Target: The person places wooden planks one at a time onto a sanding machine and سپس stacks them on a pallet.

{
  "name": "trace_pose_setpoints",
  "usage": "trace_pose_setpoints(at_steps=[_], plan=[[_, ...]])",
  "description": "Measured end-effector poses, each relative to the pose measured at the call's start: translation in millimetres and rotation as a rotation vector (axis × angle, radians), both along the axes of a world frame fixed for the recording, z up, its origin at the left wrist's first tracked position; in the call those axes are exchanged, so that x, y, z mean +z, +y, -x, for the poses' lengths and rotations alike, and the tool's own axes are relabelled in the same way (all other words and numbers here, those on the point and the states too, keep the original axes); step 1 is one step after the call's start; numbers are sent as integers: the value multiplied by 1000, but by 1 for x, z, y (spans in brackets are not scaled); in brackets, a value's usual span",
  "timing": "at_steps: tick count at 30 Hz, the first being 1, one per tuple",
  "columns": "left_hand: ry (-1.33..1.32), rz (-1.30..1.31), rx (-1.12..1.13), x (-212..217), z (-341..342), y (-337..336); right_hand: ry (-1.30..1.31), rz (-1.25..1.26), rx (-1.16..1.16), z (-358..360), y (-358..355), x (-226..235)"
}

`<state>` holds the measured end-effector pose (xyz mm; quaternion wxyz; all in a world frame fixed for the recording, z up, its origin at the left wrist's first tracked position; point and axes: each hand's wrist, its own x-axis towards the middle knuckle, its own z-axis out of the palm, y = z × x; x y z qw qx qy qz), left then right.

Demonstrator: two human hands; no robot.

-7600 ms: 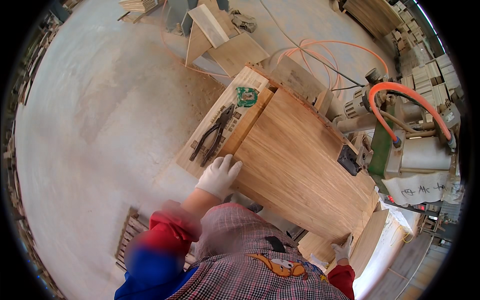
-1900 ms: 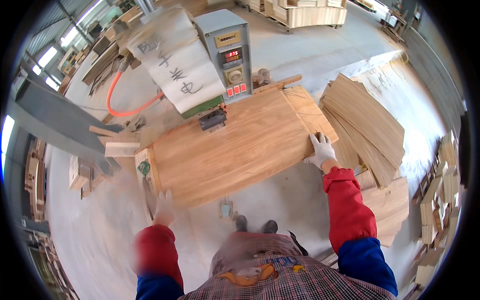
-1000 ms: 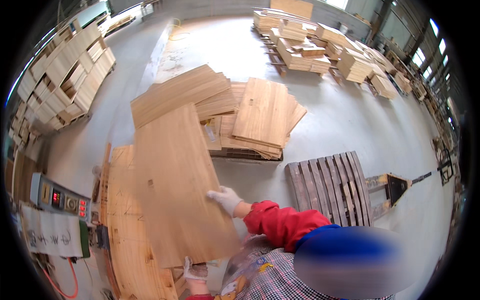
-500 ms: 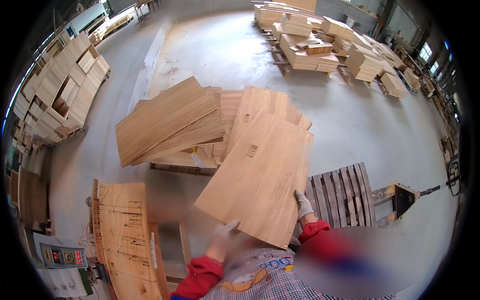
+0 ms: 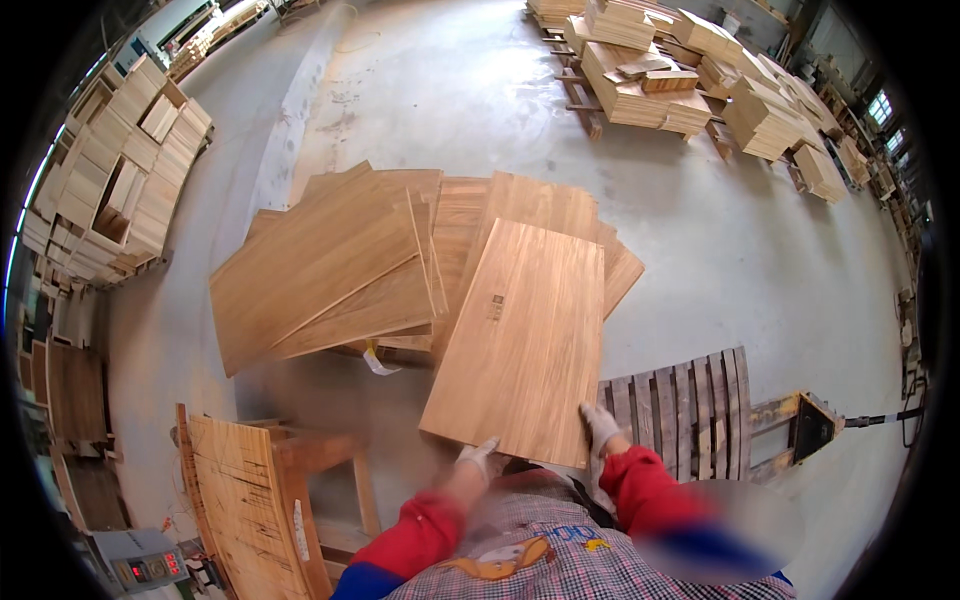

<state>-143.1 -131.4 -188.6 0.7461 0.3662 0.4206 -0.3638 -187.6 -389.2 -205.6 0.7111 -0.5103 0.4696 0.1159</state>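
Observation:
A rectangular wooden panel [image 5: 520, 340] with a small dark stamp lies before me, its far part over a fanned stack of similar panels [image 5: 540, 200]. Gloved, my left hand [image 5: 480, 459] grips the panel's near edge toward its left corner. My right hand [image 5: 601, 428], also gloved, is closed on the right edge by the near corner. The fingers under the panel are hidden on both sides. More brown panels [image 5: 320, 265] lie overlapping at an angle on the left part of the stack. I cannot tell whether the held panel touches those beneath it.
A slatted wooden pallet [image 5: 680, 410] sits on a yellow pallet jack [image 5: 815, 425] at right. Lower left stands a marked wooden worktable [image 5: 240, 495] beside a control box [image 5: 140, 562] with red displays. Board stacks [image 5: 640, 95] stand far right, and a tall pile [image 5: 130, 160] at left.
The panel has turned more upright in the view, its far end swinging left. Both hands have stayed on it, the left one shifting slightly right. The whole view has shifted a little.

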Motion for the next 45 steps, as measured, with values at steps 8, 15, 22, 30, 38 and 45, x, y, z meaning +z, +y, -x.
trace_pose_setpoints(at_steps=[8,15,22,30,38,45], plan=[[46,130,-274,-82,-58,14,144,91,38,-19,1,-68],[-650,-567,-730,-65,-152,123,158,555,422,-108,-14,-105],[-659,-1858,-239,35,-316,379,-356,593,470,-348,98,12],[-231,-1553,-370,15,-331,483,-217,1085,707,-437,164,-11],[-228,-1480,-620,37,-253,346,-261,636,234,-410,18,-40],[-432,-778,-38,-19,-165,255,-189,-194,-345,-298,29,-33]])
